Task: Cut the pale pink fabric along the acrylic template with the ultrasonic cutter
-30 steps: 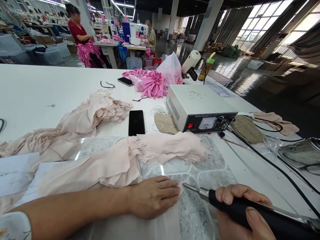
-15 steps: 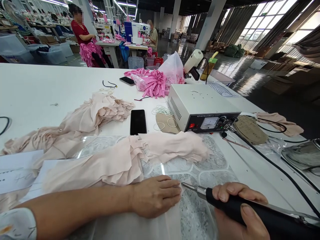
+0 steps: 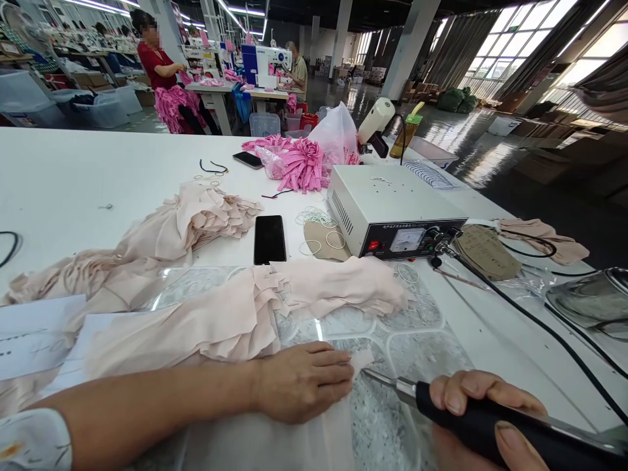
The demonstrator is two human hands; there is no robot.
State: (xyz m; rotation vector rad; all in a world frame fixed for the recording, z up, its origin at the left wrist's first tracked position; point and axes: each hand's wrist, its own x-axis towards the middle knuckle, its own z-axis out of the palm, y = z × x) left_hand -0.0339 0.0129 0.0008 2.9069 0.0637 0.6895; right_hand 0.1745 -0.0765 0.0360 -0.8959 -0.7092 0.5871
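Note:
My left hand (image 3: 307,383) lies flat, palm down, its fingers stretched over a thin pale beige fabric piece (image 3: 321,439). A small corner of fabric (image 3: 364,358) shows just past the fingertips. My right hand (image 3: 483,409) grips a black-handled ultrasonic handpiece (image 3: 471,412). Its thin metal tip points left, close to my left fingertips and that corner; whether it touches the fabric I cannot tell. Underneath is a grey marbled mat (image 3: 383,425). Stacked beige fabric pieces (image 3: 338,284) lie beyond my left hand, with a larger heap (image 3: 186,222) farther left.
A generator box (image 3: 397,196) stands behind the mat, with a black cable (image 3: 530,320) running to the right. Near it are a phone (image 3: 269,239), pink straps (image 3: 304,163) and a glass object (image 3: 596,301). White papers (image 3: 39,337) lie left. Two people work in the background.
The handpiece and my right hand have shifted slightly right and down, so the tip sits farther from my left fingertips. More of the fabric corner shows. My left hand stays nearly still.

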